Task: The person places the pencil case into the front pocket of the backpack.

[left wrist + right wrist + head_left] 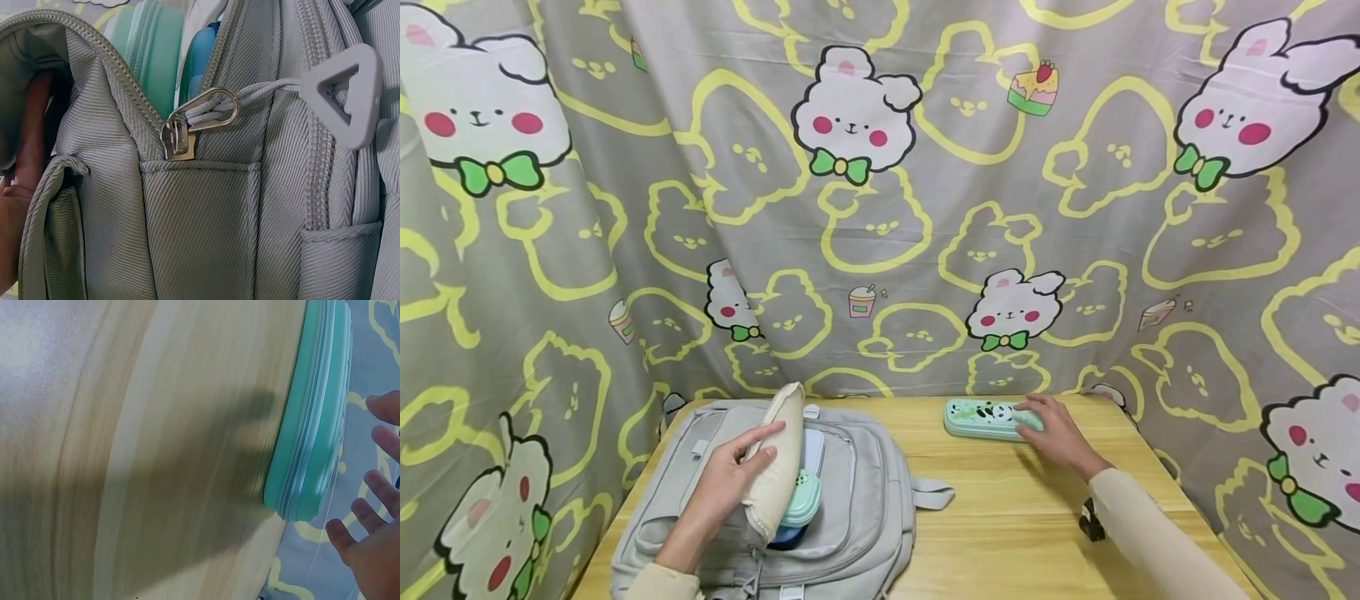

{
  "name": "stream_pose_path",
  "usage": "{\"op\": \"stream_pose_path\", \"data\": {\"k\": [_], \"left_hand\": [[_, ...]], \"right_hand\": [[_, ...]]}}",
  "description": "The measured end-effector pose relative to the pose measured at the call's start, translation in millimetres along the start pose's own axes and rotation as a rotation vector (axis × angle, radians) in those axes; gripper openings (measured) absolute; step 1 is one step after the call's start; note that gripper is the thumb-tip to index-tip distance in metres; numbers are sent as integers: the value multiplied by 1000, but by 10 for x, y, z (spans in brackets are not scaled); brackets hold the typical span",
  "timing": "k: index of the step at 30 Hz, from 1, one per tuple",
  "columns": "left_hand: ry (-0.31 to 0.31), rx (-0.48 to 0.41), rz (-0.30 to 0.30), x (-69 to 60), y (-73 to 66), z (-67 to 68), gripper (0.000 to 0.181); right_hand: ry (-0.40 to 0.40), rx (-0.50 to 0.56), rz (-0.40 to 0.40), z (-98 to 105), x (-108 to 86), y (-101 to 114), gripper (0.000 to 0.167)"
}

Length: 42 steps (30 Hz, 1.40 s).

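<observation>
A grey backpack lies on the table's left side. My left hand grips the raised front flap of its pocket between thumb and fingers; in the left wrist view a finger reaches behind the fabric. Inside the unzipped pocket are a mint-green zipped case and something blue. At the table's back right lies a mint-green panda pencil case. Over its right end is my right hand, fingers spread; the right wrist view shows a gap between the fingertips and the case.
The wooden table ends at a hanging patterned curtain. A small black-and-white item stands beside my right sleeve. One backpack strap sticks out to the right, and a zip pull hangs at the pocket's corner.
</observation>
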<state>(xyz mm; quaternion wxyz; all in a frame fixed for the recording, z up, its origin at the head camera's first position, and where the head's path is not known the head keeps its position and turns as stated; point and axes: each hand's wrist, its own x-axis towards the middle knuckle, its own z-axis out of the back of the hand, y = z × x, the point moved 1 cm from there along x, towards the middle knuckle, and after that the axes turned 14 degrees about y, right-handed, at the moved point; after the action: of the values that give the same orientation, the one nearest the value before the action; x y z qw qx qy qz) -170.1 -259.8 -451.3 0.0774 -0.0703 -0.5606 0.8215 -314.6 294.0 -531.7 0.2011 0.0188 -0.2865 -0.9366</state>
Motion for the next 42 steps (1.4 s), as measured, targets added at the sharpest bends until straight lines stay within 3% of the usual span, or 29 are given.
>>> {"op": "stream_pose_path", "data": {"k": [15,33,42], "left_hand": [[1,30,11,18,7,17,42],[7,-3,-4,-5,12,6,43],[2,-10,3,1,15,7,43]], "right_hand": [[41,5,-39,-4,74,-87,51],[89,-48,-68,-16,63,-96,82],[151,-15,-99,-29,99,-148,98]]}}
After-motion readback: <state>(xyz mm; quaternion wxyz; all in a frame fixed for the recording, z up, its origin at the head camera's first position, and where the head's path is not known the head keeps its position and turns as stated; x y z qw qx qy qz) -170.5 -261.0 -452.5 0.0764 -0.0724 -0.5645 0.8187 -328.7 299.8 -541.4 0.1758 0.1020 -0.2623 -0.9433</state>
